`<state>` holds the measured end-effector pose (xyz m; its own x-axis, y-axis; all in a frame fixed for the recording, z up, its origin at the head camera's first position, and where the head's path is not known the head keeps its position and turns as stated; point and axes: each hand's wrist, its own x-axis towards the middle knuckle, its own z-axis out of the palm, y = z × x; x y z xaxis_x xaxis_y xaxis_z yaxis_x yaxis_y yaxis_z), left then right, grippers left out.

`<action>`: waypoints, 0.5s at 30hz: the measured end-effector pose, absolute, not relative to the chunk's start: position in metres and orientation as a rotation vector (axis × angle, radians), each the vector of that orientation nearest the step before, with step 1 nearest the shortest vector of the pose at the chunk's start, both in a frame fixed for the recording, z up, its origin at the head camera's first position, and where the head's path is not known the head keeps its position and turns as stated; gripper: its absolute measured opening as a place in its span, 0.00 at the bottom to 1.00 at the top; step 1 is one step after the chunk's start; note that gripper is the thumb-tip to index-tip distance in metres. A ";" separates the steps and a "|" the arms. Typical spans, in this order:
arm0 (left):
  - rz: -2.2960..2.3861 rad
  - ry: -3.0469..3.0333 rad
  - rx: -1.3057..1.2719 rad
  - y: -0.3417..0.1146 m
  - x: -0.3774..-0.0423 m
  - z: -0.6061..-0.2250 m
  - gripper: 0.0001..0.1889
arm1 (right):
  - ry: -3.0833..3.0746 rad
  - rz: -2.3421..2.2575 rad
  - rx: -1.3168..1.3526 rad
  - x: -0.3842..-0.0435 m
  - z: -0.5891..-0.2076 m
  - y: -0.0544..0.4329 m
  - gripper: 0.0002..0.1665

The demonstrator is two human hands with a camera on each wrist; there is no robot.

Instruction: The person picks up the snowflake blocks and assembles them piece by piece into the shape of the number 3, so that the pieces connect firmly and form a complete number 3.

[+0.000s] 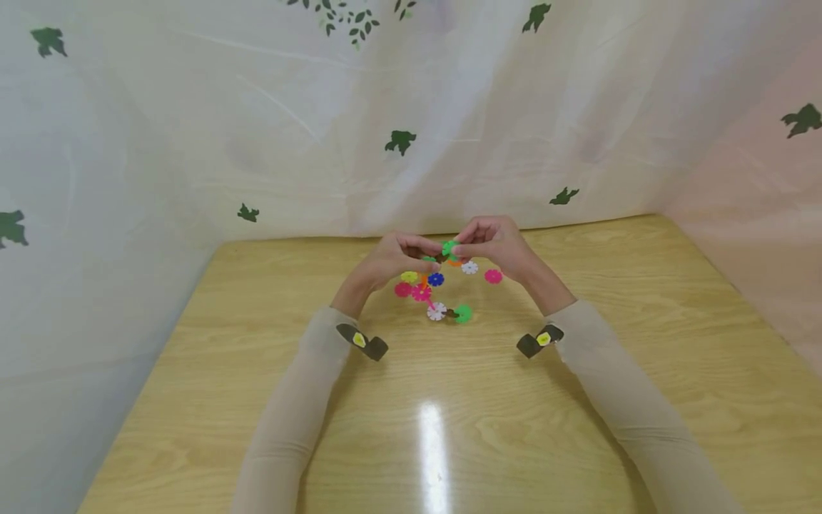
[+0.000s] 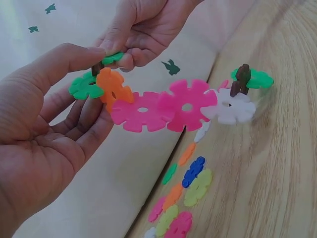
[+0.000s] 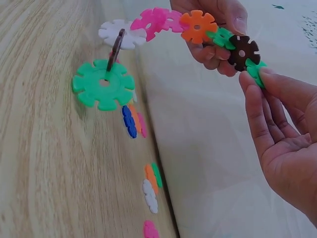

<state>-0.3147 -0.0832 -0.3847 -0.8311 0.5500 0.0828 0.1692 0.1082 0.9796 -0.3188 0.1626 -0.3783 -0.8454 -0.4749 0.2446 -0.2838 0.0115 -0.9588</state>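
Both hands hold up a curved chain of slotted plastic flower discs above the far part of the table. My left hand (image 1: 392,258) grips the chain near a brown disc (image 3: 242,52) and a green disc (image 2: 85,86). With thumb and fingertips, my right hand (image 1: 497,241) pinches the green end disc (image 3: 254,74), which meets the brown one. From there the chain runs through an orange disc (image 3: 198,27), two pink discs (image 2: 188,105), a white disc (image 2: 233,106) and another brown disc (image 3: 115,49). A green disc (image 3: 104,84) forms its free end.
Several loose discs lie along the table's back edge, among them blue (image 2: 193,172), yellow (image 2: 198,188), white (image 3: 150,197) and pink (image 1: 493,276). A pale curtain with dark leaf shapes (image 1: 308,143) hangs behind the wooden table (image 1: 359,414).
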 end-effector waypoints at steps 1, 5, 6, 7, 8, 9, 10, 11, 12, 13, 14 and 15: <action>1.776 2.084 0.709 -0.083 -0.315 -0.384 0.17 | 2.122 -1.955 -0.799 -0.319 -0.378 0.163 0.06; 1.772 2.067 0.711 -0.083 -0.315 -0.383 0.17 | 2.135 -1.951 -0.801 -0.319 -0.379 0.162 0.06; 1.767 2.071 0.711 -0.084 -0.315 -0.383 0.17 | 2.140 -1.947 -0.799 -0.320 -0.379 0.162 0.06; 1.757 2.083 0.710 -0.084 -0.315 -0.383 0.17 | 2.143 -1.947 -0.798 -0.320 -0.380 0.161 0.07; 1.743 2.102 0.711 -0.084 -0.316 -0.383 0.17 | 2.148 -1.944 -0.799 -0.321 -0.380 0.160 0.08; 1.727 2.123 0.712 -0.084 -0.316 -0.383 0.17 | 2.151 -1.942 -0.793 -0.321 -0.380 0.160 0.09; 1.718 2.132 0.715 -0.084 -0.317 -0.384 0.16 | 2.154 -1.939 -0.787 -0.321 -0.380 0.159 0.10; 1.713 2.137 0.717 -0.084 -0.317 -0.385 0.15 | 2.157 -1.936 -0.780 -0.321 -0.381 0.158 0.11; 1.709 2.142 0.718 -0.084 -0.317 -0.385 0.15 | 2.165 -1.928 -0.775 -0.320 -0.381 0.158 0.12; 1.708 2.147 0.715 -0.083 -0.317 -0.386 0.14 | 2.171 -1.919 -0.773 -0.320 -0.381 0.157 0.12; 1.715 2.147 0.710 -0.082 -0.317 -0.387 0.13 | 2.181 -1.906 -0.770 -0.319 -0.380 0.157 0.13; 1.726 2.144 0.701 -0.082 -0.316 -0.388 0.13 | 2.194 -1.889 -0.769 -0.319 -0.380 0.156 0.14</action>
<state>-0.3164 -0.0816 -0.3878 -0.8358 0.5448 0.0686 0.1833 0.1591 0.9701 -0.3186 0.1560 -0.3795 -0.8583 -0.4656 0.2156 -0.2823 0.0776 -0.9562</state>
